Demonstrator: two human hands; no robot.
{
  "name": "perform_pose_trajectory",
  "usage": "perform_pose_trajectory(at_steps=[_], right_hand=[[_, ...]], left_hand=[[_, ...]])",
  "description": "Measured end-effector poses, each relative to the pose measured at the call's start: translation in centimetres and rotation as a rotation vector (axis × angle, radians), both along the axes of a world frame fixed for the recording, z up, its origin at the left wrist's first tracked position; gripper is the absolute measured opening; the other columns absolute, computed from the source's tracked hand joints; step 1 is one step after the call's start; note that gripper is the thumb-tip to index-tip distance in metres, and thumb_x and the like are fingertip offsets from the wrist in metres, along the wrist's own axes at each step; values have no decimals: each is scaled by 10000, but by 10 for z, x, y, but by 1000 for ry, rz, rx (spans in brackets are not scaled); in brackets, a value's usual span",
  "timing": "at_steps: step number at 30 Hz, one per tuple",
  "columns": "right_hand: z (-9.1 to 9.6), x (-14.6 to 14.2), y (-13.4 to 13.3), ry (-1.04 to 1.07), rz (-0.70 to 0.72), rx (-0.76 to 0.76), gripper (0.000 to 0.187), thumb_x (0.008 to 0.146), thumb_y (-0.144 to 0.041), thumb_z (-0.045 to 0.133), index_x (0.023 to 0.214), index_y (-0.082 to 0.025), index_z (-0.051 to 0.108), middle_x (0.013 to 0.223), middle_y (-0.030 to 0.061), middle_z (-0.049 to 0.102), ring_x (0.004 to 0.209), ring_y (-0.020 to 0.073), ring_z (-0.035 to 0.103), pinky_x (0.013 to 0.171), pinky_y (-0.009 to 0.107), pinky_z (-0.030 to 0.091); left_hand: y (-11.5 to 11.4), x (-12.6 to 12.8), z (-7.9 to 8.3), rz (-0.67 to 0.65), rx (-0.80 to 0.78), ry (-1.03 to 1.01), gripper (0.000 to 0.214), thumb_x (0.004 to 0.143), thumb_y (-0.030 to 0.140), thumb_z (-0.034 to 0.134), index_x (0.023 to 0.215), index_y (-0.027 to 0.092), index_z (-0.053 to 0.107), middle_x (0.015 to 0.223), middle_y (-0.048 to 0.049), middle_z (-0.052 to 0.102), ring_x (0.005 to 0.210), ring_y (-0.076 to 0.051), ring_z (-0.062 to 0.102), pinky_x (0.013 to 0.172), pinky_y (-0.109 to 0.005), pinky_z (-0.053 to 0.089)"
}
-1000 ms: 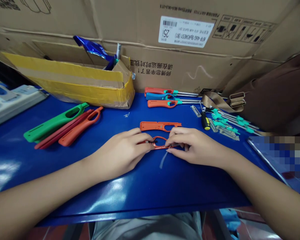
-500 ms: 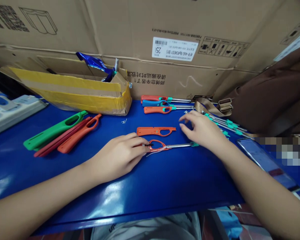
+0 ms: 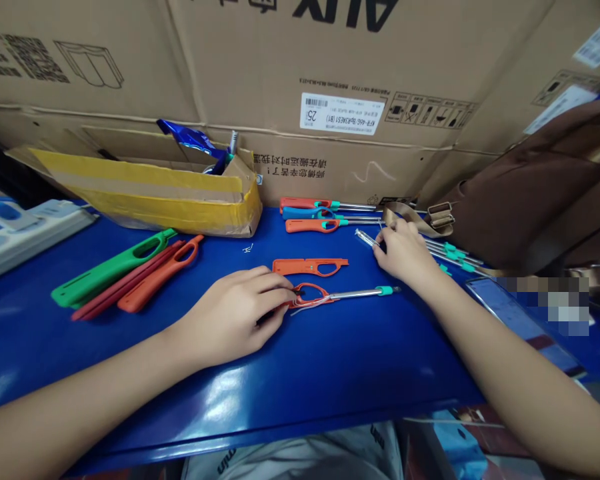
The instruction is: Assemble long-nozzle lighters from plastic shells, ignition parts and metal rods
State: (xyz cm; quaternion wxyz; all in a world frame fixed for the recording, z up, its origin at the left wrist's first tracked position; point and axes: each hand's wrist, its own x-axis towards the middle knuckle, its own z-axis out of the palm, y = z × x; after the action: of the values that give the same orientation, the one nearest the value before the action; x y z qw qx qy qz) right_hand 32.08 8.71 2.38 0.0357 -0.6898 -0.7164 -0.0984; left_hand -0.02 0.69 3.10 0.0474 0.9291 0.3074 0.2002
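My left hand rests on the blue table, fingers closed over the handle end of an orange lighter half-shell that has a metal tube with a teal tip sticking out to the right. A second orange half-shell lies just behind it. My right hand is farther back and right, fingers curled on a thin metal part among the loose metal tubes with teal ends.
Three finished lighters lie by the cardboard wall. Green, red and orange shells lie at the left, in front of a yellow-taped box. A white power strip is at far left, a brown bag at right.
My right hand left the orange shell and moved back right to the pile of metal tubes. The tube with the teal tip now shows. My left hand stayed on the shell.
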Motion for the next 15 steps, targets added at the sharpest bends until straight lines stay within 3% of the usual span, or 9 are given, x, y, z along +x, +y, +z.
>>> perform_pose_trajectory(at_steps=[6,12,15], right_hand=[[3,-4,-4,57,46,-12,155,877,-286,631,895,-154,709,1314,212,545,1274,398,480,1010,510,437],[-1,-13,-10,83,94,-20,182,910,-340,613,877,-175,683,1096,159,624,1155,363,564,939,492,464],[1,-13,-11,68,115,6,236,947,-375,571,943,-167,682,1112,171,625,1160,372,564,938,487,467]], left_hand=[[3,-1,-2,40,10,-7,226,952,171,548,1083,194,732,1083,-37,747,956,-217,677,848,-369,546],[-2,0,1,32,93,28,232,971,206,554,1122,173,727,1064,-47,780,922,-235,729,821,-387,577],[-8,2,2,16,167,50,248,993,219,532,1144,163,721,1075,-61,788,926,-250,748,826,-405,593]])
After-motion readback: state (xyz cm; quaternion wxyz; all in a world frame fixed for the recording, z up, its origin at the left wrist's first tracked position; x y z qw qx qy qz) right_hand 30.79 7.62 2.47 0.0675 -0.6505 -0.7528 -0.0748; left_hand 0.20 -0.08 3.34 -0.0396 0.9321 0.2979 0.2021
